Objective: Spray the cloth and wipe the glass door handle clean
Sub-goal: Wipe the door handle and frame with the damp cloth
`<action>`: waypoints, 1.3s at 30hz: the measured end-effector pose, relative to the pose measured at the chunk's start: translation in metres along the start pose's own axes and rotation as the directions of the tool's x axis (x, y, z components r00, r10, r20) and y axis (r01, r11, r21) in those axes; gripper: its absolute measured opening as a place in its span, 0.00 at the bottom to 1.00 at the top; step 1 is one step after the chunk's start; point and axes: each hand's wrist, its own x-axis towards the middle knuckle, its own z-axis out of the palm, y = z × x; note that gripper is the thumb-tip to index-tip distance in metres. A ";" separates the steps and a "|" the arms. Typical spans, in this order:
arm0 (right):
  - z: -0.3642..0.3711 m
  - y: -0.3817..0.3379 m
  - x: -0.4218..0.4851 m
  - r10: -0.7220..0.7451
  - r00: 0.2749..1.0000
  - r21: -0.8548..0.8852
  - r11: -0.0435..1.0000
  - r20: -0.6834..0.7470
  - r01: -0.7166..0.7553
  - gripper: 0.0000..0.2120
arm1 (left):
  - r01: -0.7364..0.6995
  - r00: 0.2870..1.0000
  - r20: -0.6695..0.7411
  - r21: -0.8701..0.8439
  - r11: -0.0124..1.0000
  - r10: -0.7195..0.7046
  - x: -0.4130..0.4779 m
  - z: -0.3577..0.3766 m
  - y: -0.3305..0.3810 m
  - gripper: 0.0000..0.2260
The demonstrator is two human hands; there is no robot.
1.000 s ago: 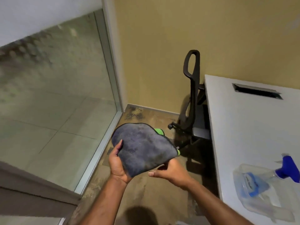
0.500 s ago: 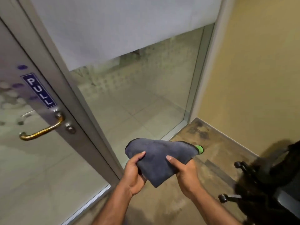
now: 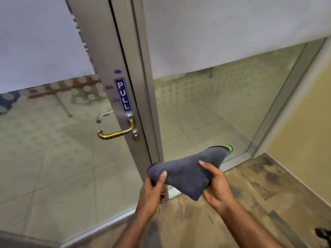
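A folded grey cloth [image 3: 188, 170] with a green corner is held between both hands, low and right of the door's edge. My left hand [image 3: 152, 192] pinches its left end with the thumb on top. My right hand [image 3: 216, 183] cups its right side from below. The brass lever handle [image 3: 116, 134] sticks out to the left from the metal stile of the glass door [image 3: 53, 158], above and left of the cloth. A blue PULL sign [image 3: 123, 94] sits just above the handle. The spray bottle is out of view.
A fixed glass panel [image 3: 223, 108] stands right of the door, with frosted film on top. A yellow wall [image 3: 304, 140] closes the right side. The floor [image 3: 250, 203] here is worn brown. A dark chair caster [image 3: 324, 234] shows at the bottom right.
My view has swung left from the table and chair to the door, so the handle now sits near the middle. Both hands have kept hold of the cloth and folded it narrower.
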 end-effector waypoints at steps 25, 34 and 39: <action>0.163 0.074 0.031 -0.540 0.840 0.019 0.841 0.042 0.540 0.40 | -0.877 0.281 0.416 0.478 0.056 0.865 0.055 -0.118 0.128 0.23; 0.230 0.008 0.050 -0.825 0.558 -0.056 0.555 0.090 0.830 0.21 | -0.915 0.263 0.221 0.365 0.170 0.939 0.029 -0.149 0.151 0.21; 0.249 -0.001 0.090 -0.897 0.250 -0.281 0.149 0.365 0.948 0.24 | -0.844 0.118 0.089 0.534 0.052 0.989 0.030 -0.193 0.181 0.17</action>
